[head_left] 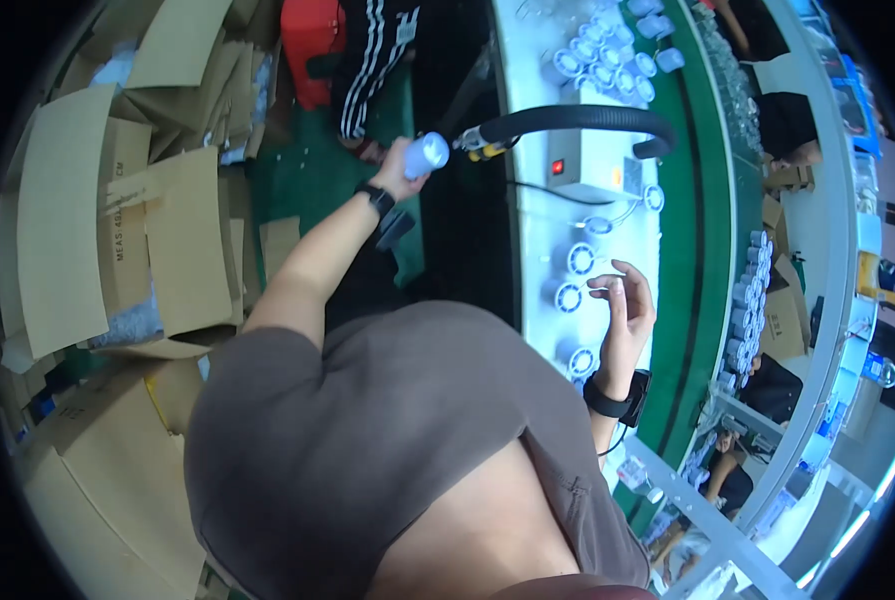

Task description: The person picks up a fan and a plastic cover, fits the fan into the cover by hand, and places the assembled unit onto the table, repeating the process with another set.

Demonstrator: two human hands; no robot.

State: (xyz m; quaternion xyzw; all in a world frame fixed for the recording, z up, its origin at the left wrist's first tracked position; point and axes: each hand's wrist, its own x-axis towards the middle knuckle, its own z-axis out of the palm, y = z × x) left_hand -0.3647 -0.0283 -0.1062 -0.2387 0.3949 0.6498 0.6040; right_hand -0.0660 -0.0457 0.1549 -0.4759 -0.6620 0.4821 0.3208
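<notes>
Fingers of the left hand [397,172] are bent around a pale cylinder [425,157], held in the air off the left edge of the table [542,228], just beside the nozzle [485,150] of the hose [577,117]. Some fingers hide behind it, so their pressure I cannot tell. The right hand [629,318] is above the table, thumb and fingers apart, half curled; whether it touches the nearest fan [567,297] is unclear. The shirt [417,400] covers the table's near end, and the hose covers part of the box [592,165]. Dark rim cuts the cartons [62,230]. Between fans and left edge, a bare strip gives room.
</notes>
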